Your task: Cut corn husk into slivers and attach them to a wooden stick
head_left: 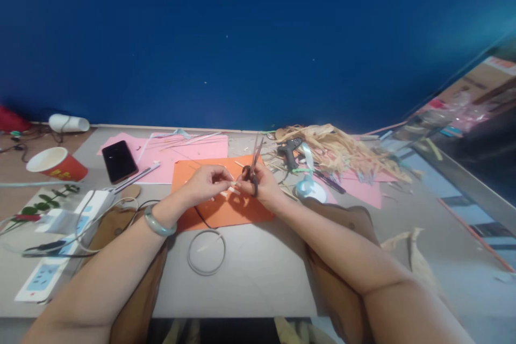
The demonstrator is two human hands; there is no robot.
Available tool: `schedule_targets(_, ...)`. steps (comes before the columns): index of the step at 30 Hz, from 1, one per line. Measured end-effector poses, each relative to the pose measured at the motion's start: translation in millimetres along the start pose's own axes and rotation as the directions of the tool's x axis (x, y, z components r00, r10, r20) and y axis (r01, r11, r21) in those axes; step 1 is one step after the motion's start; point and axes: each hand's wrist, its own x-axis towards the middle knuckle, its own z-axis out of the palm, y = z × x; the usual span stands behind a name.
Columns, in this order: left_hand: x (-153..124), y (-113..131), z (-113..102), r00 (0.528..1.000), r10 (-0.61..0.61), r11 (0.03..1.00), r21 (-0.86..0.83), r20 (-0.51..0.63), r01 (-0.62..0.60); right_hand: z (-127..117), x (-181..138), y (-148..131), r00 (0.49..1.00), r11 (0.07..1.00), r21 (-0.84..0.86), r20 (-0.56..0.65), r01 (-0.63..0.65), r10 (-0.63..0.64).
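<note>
My left hand (pixel 208 184) is closed in a pinch over an orange sheet (pixel 193 220), with a bangle on the wrist. A small pale piece (pixel 234 185) shows between the fingertips of both hands; its kind is too small to make out. Scissors (pixel 255 164) with dark handles are held in my right hand (pixel 264 188), blades pointing up and away from me and slightly apart. Short whitish strips lie on the orange sheet under the hands. A grey ring (pixel 206 274) rests on the table in front of the sheet.
A phone (pixel 120 162), a red paper cup (pixel 58 164) and a power strip (pixel 38 282) with cables are at the left. A glue gun (pixel 289 151), a ribbon roll (pixel 311 189) and a heap of tan raffia-like strands (pixel 346 150) are at the right. A blue wall (pixel 242 54) stands behind.
</note>
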Motion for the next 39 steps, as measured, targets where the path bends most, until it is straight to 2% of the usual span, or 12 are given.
schedule_targets(4,2.1,-2.6,0.0,0.997,-0.060,0.988,-0.147,-0.042,0.054,1.6,-1.1,-0.8,1.000,1.000,0.009,0.004,-0.021,0.021)
schedule_targets(8,4.0,-4.1,0.8,0.999,-0.024,0.927,-0.375,-0.032,0.010,4.1,-2.6,-2.0,1.000,1.000,0.014,-0.002,-0.028,0.028)
schedule_targets(10,4.7,-5.5,1.2,1.000,-0.021,0.902,-0.432,-0.020,0.010,4.7,-3.3,-2.4,0.999,0.999,0.015,-0.009,-0.035,0.035)
schedule_targets(16,3.9,-6.8,1.6,0.999,-0.027,0.907,-0.420,-0.035,0.010,4.0,-3.1,-1.2,0.998,0.998,0.001,-0.003,-0.061,0.061)
schedule_targets(20,1.1,-0.8,1.4,0.995,-0.058,0.872,-0.489,-0.083,0.010,3.7,-1.0,2.8,0.996,0.996,-0.041,0.036,-0.079,0.081)
schedule_targets(24,-0.7,4.3,-2.4,0.987,-0.075,0.875,-0.484,-0.141,-0.003,4.2,-2.0,4.1,0.986,0.981,-0.174,0.126,-0.089,0.112)
schedule_targets(28,-1.6,7.8,-6.6,0.981,-0.037,0.900,-0.434,-0.190,-0.050,4.7,-5.3,2.4,0.963,0.953,-0.278,0.197,-0.123,0.182)
schedule_targets(32,-3.1,11.5,-7.4,0.981,-0.007,0.914,-0.398,-0.191,-0.071,5.6,-7.0,0.1,0.945,0.952,-0.263,0.242,-0.154,0.219)
schedule_targets(39,-4.4,12.0,-6.6,0.982,-0.027,0.934,-0.354,-0.186,-0.041,7.2,-7.1,-3.5,0.947,0.962,-0.221,0.241,-0.159,0.212)
